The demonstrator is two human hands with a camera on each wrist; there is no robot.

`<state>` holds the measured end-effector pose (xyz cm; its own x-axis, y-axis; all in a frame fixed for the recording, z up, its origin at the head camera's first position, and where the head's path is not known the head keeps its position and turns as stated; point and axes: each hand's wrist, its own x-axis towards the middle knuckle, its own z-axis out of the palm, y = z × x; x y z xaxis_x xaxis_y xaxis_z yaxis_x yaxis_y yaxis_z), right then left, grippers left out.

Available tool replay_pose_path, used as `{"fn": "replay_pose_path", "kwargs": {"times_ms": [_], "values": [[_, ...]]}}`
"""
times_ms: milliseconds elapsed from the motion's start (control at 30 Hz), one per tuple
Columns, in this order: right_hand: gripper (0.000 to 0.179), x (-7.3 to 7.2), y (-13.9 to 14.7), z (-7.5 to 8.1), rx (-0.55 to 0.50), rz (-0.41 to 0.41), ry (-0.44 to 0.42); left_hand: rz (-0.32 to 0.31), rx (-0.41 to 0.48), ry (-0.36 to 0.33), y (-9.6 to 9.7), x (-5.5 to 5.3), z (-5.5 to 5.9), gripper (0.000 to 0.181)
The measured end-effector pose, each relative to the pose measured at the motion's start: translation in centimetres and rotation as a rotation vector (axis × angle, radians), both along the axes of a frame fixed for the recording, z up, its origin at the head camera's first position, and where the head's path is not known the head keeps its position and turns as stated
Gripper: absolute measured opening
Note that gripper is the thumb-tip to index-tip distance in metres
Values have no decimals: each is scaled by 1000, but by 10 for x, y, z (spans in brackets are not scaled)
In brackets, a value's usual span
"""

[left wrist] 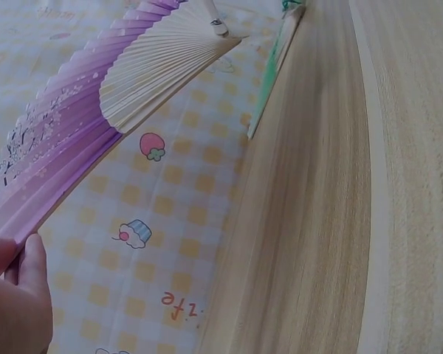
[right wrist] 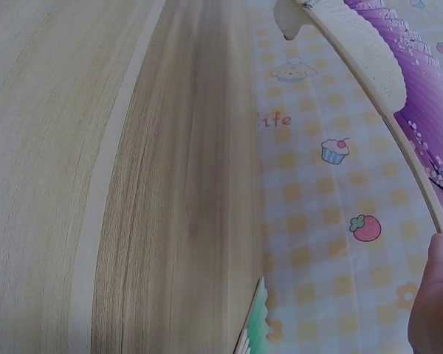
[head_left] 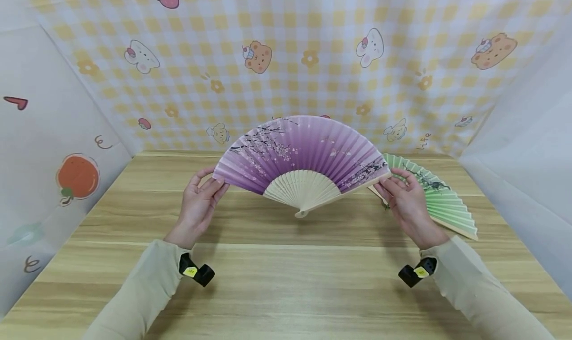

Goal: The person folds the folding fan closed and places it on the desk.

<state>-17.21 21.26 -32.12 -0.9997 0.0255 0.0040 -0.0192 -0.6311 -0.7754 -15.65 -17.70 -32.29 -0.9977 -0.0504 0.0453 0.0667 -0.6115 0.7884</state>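
Note:
A purple folding fan (head_left: 313,146) with printed blossom branches and pale slatted ribs is spread wide above the table, its pivot pointing down toward me. My left hand (head_left: 196,201) pinches its left end between thumb and fingers, which the left wrist view also shows at the fan's corner (left wrist: 15,214). At the opposite end, my right hand (head_left: 404,201) pinches the outer rib, seen as a long pale guard stick (right wrist: 402,140) in the right wrist view. Behind that hand a green folding fan (head_left: 451,206) lies spread on the table, partly hidden by the hand and the purple fan.
The wooden table (head_left: 295,290) stretches beneath both arms. A yellow checked cloth (head_left: 286,27) with cartoon prints hangs along the back. White sheets stand at the left (head_left: 35,146) and right (head_left: 527,146) sides. Both wrists wear small black cameras.

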Motion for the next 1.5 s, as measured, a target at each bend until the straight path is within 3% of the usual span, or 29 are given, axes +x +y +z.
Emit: {"fn": "replay_pose_path", "kwargs": {"times_ms": [367,767,1500], "values": [[26,0,1,1,-43,13,9,43,6,20,4,1,0,25],[26,4,-3,7,13,29,11,53,9,24,5,1,2,25],[26,10,-7,8,41,61,-24,32,-126,0,11,5,5,24]]}}
